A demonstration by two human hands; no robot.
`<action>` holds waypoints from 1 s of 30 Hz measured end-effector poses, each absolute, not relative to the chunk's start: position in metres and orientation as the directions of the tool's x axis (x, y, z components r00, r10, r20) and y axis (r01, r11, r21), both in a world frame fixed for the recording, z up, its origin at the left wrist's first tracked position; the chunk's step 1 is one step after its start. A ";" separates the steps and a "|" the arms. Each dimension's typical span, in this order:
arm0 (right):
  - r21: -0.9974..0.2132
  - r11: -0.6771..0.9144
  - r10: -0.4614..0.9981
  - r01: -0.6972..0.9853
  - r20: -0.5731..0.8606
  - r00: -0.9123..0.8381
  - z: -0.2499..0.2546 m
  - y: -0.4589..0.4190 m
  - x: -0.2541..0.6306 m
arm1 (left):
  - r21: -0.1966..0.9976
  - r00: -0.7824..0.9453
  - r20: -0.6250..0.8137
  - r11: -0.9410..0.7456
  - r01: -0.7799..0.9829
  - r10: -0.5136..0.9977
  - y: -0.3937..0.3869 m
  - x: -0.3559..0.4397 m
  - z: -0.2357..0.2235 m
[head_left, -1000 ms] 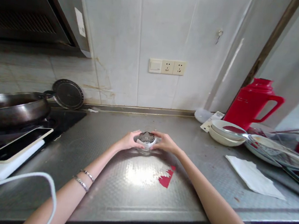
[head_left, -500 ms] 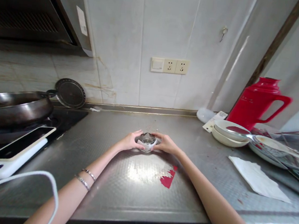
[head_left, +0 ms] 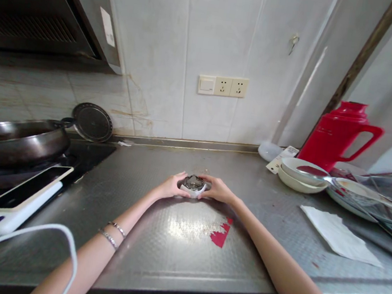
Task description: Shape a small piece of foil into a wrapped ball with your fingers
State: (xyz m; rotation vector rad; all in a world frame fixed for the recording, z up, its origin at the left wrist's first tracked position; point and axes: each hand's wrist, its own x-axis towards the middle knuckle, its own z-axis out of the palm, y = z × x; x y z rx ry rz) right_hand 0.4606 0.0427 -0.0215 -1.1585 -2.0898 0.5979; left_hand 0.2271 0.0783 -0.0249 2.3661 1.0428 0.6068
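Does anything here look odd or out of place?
Yes. A red scrap with a ragged edge lies on the counter, looking torn. Brownish streaks mark the wall tiles. A phone sits by the pan, near the edge of the black stove top, an odd spot for electronics. The small glass dish looks upright.

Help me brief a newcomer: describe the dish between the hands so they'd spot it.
Find the metal counter below the wall sockets. Near its middle, the left hand and right hand cup a small dish. Round and dark-rimmed, it stands apart from the flat red scrap nearby.
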 end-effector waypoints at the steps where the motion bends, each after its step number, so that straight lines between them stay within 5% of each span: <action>1: -0.661 0.503 0.861 0.557 0.330 -0.387 -0.022 0.043 0.461 | 0.585 0.613 0.202 -0.596 0.550 0.764 0.078 0.227 -0.025; 15: -0.589 0.502 0.865 0.633 0.345 -0.366 -0.006 0.037 0.475 | 0.626 0.576 0.245 -0.581 0.521 0.780 0.074 0.229 -0.029; 30: -0.785 0.454 0.871 0.422 0.290 -0.397 0.010 0.021 0.460 | 0.690 0.499 0.223 -0.497 0.526 0.838 0.056 0.234 -0.010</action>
